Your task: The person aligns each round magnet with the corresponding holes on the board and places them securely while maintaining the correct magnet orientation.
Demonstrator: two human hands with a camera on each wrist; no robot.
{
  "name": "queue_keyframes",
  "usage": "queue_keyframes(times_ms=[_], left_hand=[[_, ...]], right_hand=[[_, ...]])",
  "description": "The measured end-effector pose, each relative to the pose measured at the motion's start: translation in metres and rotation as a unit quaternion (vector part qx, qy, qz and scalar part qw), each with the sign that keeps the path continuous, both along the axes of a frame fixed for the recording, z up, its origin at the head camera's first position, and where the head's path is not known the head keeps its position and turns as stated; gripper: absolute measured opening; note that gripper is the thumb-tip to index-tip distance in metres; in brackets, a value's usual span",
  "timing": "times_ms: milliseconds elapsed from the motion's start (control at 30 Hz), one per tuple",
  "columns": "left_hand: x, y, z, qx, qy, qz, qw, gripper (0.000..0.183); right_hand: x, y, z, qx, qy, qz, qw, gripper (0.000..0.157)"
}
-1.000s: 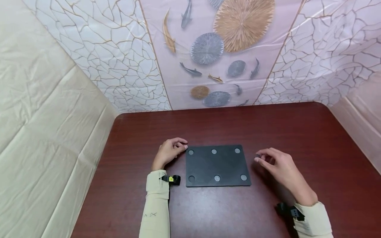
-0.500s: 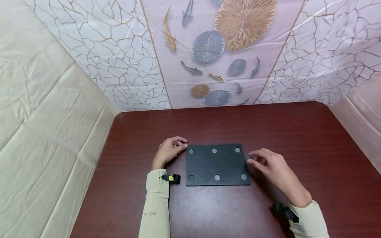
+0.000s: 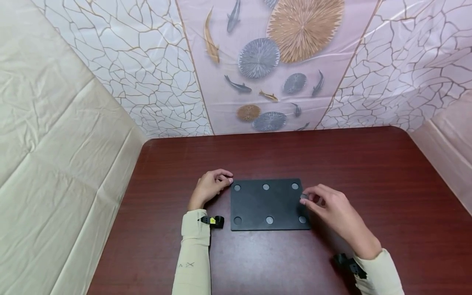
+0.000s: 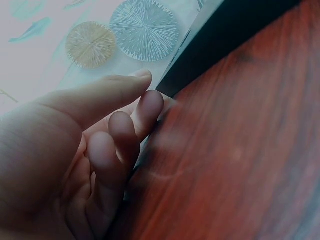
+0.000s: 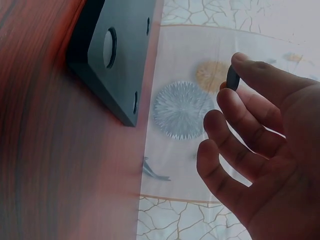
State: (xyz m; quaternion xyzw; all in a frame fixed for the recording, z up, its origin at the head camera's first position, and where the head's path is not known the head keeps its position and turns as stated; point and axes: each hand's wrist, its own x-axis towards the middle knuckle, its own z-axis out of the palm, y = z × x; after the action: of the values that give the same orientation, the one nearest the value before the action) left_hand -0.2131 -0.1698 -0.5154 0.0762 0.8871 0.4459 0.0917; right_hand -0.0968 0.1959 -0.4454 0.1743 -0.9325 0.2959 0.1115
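Note:
A flat black board (image 3: 271, 205) lies on the table, with round recesses along its far and near edges. Grey discs such as this one (image 3: 266, 187) fill several of them; the near left recess (image 3: 237, 221) looks dark, without a grey face. My right hand (image 3: 330, 207) pinches a small dark disc (image 5: 233, 78) between thumb and forefinger, held up over the board's right edge, its other fingers loosely bent. At the far left corner of the board rests my left hand (image 3: 209, 188), loosely bent, with thumb and forefinger tips (image 4: 151, 102) right at that corner.
The dark red wooden table (image 3: 184, 159) reaches back to a patterned cloth backdrop (image 3: 295, 94). A pale cloth wall (image 3: 73, 164) stands on the left, and another (image 3: 446, 143) on the right. Each wrist wears a black strap.
My right hand has moved left with the disc, from beside the board to over its right edge. My left hand has stayed at the corner.

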Motion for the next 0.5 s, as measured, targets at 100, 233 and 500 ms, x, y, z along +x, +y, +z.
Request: queue_keyframes(times_ms=[100, 233, 500], left_hand=[[0.000, 0.000, 0.000, -0.001, 0.002, -0.001, 1.0000, 0.015], [0.000, 0.000, 0.000, -0.003, 0.007, 0.001, 1.0000, 0.015], [0.000, 0.001, 0.000, -0.002, 0.009, 0.000, 1.0000, 0.015]], right_hand=[[0.000, -0.003, 0.000, -0.006, 0.004, 0.006, 1.000, 0.016], [-0.001, -0.008, -0.003, -0.011, 0.014, 0.017, 1.000, 0.017], [-0.003, -0.016, -0.004, -0.020, 0.025, 0.037, 0.999, 0.018]])
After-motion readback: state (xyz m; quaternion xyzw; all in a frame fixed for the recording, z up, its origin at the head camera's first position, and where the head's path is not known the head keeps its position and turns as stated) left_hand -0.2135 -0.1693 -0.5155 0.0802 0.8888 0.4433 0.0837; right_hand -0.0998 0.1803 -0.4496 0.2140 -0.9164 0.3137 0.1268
